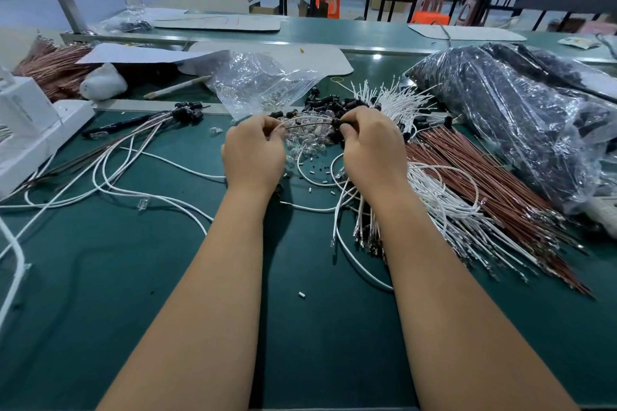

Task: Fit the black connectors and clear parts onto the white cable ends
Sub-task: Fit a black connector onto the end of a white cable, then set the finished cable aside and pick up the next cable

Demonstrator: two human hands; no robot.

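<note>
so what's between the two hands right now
In the head view, a short stretch of wire spans from the left hand to the right hand, which pinches a black connector. Behind it lies the pile of clear parts.

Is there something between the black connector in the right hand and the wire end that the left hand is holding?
Nothing visible. The right hand pinches a black connector, the left hand pinches the wire, and the short span between them is bare. The pile of clear parts lies below it.
</note>
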